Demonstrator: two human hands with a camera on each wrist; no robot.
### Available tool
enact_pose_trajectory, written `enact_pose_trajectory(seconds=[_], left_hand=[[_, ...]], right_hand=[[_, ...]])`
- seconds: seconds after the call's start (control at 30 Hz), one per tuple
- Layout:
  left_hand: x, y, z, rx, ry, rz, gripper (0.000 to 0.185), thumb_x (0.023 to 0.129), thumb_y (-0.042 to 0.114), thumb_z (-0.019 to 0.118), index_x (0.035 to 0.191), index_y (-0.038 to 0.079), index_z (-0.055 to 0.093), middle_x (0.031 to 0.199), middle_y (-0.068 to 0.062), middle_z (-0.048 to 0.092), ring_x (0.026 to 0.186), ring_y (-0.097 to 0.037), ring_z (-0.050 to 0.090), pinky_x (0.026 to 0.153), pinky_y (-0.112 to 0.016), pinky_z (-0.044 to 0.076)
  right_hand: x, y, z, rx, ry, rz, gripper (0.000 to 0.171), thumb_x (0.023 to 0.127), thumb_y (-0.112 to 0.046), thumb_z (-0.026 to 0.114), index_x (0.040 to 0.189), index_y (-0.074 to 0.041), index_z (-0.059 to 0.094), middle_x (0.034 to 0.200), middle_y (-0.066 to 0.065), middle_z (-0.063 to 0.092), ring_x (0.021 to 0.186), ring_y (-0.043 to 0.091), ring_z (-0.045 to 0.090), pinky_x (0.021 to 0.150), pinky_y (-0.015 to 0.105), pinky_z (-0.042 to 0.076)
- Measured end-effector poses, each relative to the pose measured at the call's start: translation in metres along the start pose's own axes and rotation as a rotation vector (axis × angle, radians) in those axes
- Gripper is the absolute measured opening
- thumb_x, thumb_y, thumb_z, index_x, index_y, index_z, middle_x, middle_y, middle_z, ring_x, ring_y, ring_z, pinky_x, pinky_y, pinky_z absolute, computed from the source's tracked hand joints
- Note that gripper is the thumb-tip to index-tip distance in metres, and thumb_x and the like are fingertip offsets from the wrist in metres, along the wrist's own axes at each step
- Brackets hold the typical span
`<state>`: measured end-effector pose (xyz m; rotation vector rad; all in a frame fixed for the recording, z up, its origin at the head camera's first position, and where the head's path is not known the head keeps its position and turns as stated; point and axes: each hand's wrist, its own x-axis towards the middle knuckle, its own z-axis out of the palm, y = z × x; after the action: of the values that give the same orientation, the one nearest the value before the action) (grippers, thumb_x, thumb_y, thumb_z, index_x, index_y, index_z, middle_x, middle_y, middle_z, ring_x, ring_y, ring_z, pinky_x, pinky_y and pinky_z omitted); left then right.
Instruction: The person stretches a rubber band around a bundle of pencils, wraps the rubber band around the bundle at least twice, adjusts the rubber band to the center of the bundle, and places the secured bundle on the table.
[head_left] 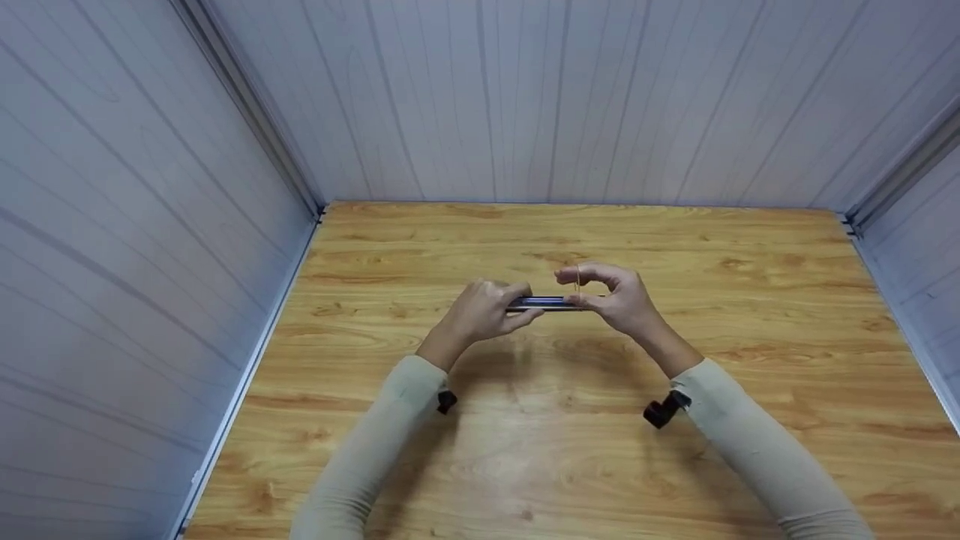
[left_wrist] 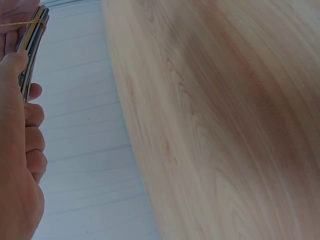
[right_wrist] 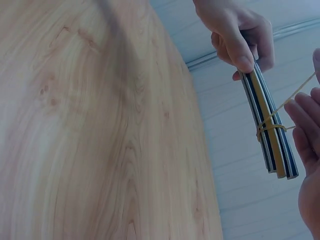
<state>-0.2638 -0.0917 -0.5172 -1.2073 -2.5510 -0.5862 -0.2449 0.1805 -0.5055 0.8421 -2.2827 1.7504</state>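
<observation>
In the middle of the head view, both hands hold a flat bundle of strips (head_left: 546,304) above the wooden table (head_left: 480,465). The left hand (head_left: 480,311) grips one end with curled fingers and the thumb pressing on the edge. The bundle's long axis runs left to right across the frame, from the left hand to the right hand (head_left: 619,300). In the right wrist view, a yellow rubber band (right_wrist: 270,126) goes around the bundle near its free end, at the lower right of the frame. The right fingers (right_wrist: 306,120) are curled and pull the band outward, away from the bundle. The banded end is nearer to the right hand.
</observation>
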Motion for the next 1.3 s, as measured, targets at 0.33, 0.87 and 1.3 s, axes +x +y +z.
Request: enact_pose_trajectory(seconds=[0.33,0.87,1.3], left_hand=[[0.000,-0.009,0.002,0.033,0.051,-0.229,0.034,0.112,0.037,0.072,0.105,0.005,0.073,0.070,-0.011,0.071,0.058,-0.011,0.042,0.056,-0.026,0.034],[0.020,0.007,0.009,-0.280,0.287,-0.549,0.034,0.110,0.034,0.073,0.102,0.001,0.074,0.075,-0.009,0.072,0.062,-0.009,0.050,0.058,-0.019,0.035],[0.017,0.016,0.014,-0.380,0.531,-0.557,0.028,0.108,0.027,0.076,0.105,-0.001,0.074,0.069,-0.011,0.071,0.054,-0.004,0.047,0.052,-0.018,0.034]], right_hand=[[-0.003,-0.001,0.005,0.167,-0.079,-0.230,0.032,0.089,0.012,0.085,0.120,0.007,0.084,0.123,0.004,0.086,0.120,0.004,0.080,0.103,0.021,0.063],[-0.007,-0.002,0.025,-0.264,0.093,-0.669,0.096,0.092,-0.041,0.091,0.164,0.007,0.050,0.177,0.011,0.043,0.169,0.016,0.042,0.134,0.030,0.041],[-0.016,0.004,0.031,0.261,0.162,-0.163,0.142,0.086,-0.068,0.086,0.173,0.012,0.008,0.184,0.034,-0.004,0.179,0.023,0.008,0.136,0.026,0.033]])
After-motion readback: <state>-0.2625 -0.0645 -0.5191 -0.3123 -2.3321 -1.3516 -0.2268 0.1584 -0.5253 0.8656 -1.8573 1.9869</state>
